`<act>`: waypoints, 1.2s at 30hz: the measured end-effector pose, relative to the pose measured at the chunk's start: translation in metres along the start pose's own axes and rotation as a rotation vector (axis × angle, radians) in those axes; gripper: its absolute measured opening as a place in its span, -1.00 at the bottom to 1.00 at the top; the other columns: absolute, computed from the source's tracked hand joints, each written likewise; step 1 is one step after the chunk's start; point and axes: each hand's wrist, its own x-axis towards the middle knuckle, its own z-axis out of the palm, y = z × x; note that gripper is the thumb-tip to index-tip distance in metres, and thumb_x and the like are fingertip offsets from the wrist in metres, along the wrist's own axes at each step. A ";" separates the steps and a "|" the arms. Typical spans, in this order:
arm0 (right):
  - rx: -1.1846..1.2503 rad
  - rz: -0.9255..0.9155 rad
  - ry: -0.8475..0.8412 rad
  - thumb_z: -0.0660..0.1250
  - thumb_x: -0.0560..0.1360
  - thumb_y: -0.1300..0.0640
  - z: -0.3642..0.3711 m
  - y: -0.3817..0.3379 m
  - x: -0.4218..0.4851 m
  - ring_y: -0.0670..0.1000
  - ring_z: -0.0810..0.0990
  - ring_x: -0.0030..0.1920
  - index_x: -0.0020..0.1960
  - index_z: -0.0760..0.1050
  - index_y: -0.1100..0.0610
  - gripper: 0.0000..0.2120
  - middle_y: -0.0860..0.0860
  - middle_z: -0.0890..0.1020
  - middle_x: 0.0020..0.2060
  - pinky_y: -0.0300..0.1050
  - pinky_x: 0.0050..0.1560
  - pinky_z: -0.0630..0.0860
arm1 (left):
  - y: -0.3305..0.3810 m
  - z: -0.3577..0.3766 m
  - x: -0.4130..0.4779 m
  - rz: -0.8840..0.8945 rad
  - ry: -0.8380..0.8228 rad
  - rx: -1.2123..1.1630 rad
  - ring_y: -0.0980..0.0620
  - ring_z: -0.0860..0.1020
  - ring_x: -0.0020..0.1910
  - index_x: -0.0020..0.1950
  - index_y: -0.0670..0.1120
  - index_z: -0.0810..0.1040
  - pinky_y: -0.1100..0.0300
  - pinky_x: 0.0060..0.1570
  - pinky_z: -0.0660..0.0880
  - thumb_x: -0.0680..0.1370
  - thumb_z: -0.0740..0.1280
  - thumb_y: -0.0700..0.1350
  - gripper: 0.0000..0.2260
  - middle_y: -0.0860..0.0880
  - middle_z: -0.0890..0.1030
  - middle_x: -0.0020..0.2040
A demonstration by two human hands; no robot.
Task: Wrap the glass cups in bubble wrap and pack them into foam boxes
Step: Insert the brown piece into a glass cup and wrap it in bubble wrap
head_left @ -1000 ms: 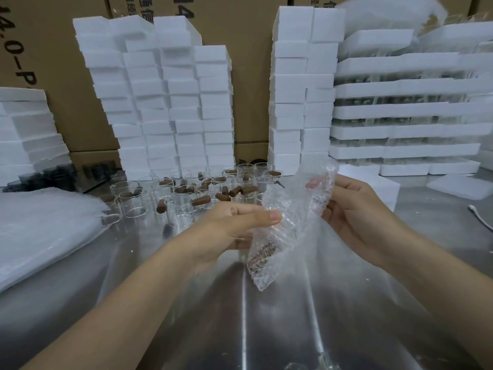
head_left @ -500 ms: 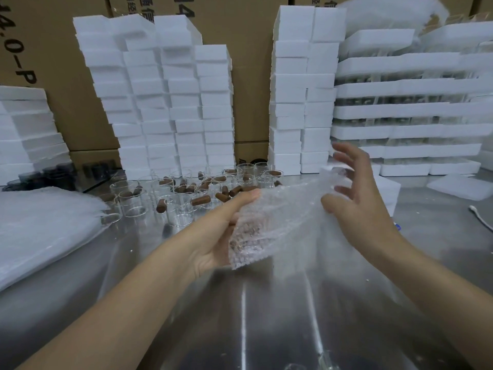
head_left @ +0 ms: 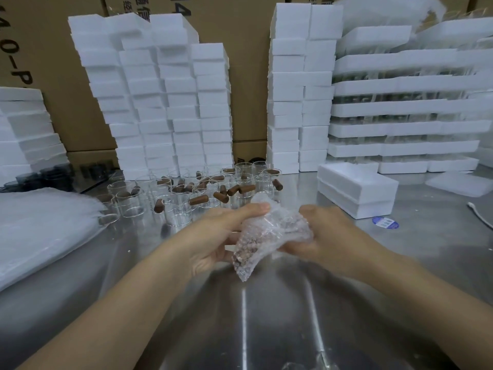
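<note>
Left cardboard box (head_left: 40,62) printed "40-P", perhaps cut off, rear box (head_left: 240,28) "14"

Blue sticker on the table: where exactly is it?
In the head view, the blue sticker lies on the steel table, right of the right hand, just in front of the lone foam box.

This is looking like a packing room in a warehouse or small factory. Brown cardboard cartons (head_left: 53,76) with printed lettering are filling the background, and tall stacks of white foam boxes (head_left: 160,102) are standing before them on a steel desk (head_left: 266,329). Dozens of identical glass cups (head_left: 181,212) with brown handles are crowding the desk's middle. A pile of bubble wrap sheets (head_left: 40,231) is lying at the left, and stacked foam trays (head_left: 400,108) are rising at the right. A left hand (head_left: 213,236) and a right hand (head_left: 328,236) are gripping a bubble-wrapped bundle (head_left: 269,236).
</note>
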 end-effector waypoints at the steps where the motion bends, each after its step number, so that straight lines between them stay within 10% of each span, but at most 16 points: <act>1: 0.011 -0.003 0.015 0.37 0.45 -0.35 -0.001 0.000 0.001 -0.04 0.59 -0.13 -0.09 0.60 -0.01 -0.61 -0.08 0.58 -0.13 -0.01 -0.08 0.51 | 0.001 -0.002 0.000 0.029 0.001 0.026 -0.07 0.75 -0.12 0.12 -0.12 0.77 0.03 -0.15 0.70 0.20 0.67 0.21 -0.39 -0.19 0.78 0.04; 9: 0.506 0.131 -0.039 0.46 0.55 0.17 -0.004 -0.004 0.001 -0.07 0.54 -0.28 -0.19 0.58 0.17 -0.84 0.08 0.65 -0.32 -0.03 -0.15 0.48 | 0.004 0.003 -0.003 0.281 0.070 0.182 -0.13 0.72 0.10 0.32 0.47 0.56 -0.14 0.06 0.63 0.43 0.61 0.22 -0.51 -0.23 0.70 0.19; 13: 0.691 0.199 0.018 0.49 0.47 0.13 -0.003 -0.006 0.002 0.03 0.67 -0.25 0.02 0.56 -0.04 -0.82 0.11 0.71 -0.20 0.02 -0.12 0.56 | 0.004 0.008 -0.003 0.318 0.030 0.202 -0.35 0.65 0.22 0.26 0.33 0.66 -0.42 0.25 0.57 0.61 0.46 0.07 -0.75 -0.30 0.67 0.23; 17: 0.807 0.106 -0.047 0.45 0.55 0.25 -0.005 -0.005 0.000 -0.07 0.72 -0.06 0.44 0.41 -0.31 -0.37 -0.05 0.74 0.05 -0.14 -0.03 0.63 | 0.001 0.005 0.000 0.303 0.036 0.173 -0.24 0.72 0.15 0.24 0.26 0.69 -0.18 0.11 0.70 0.64 0.46 0.02 -0.80 -0.17 0.73 0.19; 20: 0.781 0.056 -0.020 0.41 0.60 0.35 -0.007 -0.006 0.002 -0.08 0.69 0.08 0.33 0.60 -0.12 -0.55 -0.11 0.72 0.12 -0.27 0.04 0.59 | 0.002 0.002 0.000 0.264 0.032 0.087 -0.01 0.76 0.01 0.26 0.19 0.69 0.17 -0.12 0.66 0.67 0.41 -0.02 -0.81 -0.05 0.77 0.14; 25: 0.795 0.129 0.101 0.41 0.50 0.44 -0.011 -0.003 0.006 -0.10 0.54 -0.31 -0.07 0.63 0.01 -0.68 -0.04 0.65 -0.25 -0.29 -0.29 0.44 | -0.005 0.008 0.004 0.209 0.045 -0.049 0.02 0.74 -0.02 0.30 0.15 0.68 0.16 -0.11 0.67 0.65 0.42 0.00 -0.78 -0.04 0.76 0.17; 36: 1.479 0.219 -0.097 0.40 0.46 0.43 -0.008 -0.004 0.006 0.09 0.73 0.16 0.20 0.71 0.21 -0.64 0.20 0.71 0.20 -0.14 0.12 0.67 | -0.003 0.020 0.002 0.171 0.065 -0.302 -0.02 0.71 -0.18 0.34 0.00 0.65 0.08 -0.20 0.70 0.71 0.33 -0.07 -0.78 -0.17 0.76 0.13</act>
